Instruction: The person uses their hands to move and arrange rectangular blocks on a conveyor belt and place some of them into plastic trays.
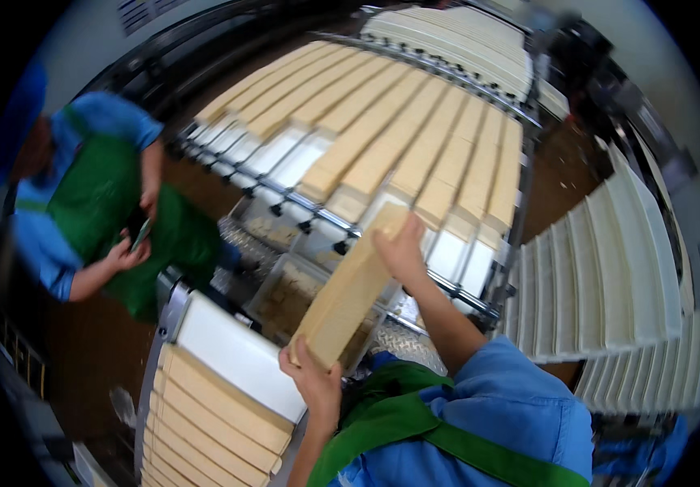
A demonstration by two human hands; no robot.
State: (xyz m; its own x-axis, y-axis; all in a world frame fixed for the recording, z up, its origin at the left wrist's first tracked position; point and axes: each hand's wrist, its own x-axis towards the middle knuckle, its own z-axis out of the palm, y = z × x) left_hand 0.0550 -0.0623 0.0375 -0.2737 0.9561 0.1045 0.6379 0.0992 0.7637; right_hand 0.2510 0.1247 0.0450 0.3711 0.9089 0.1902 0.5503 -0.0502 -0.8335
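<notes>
Our left hand grips the near end of a long cream block, our right hand its far end; its length slants between them.

Held block part. hid. by L hand & R hand.

The pale block looks matt, the rail shiny metal.
</notes>
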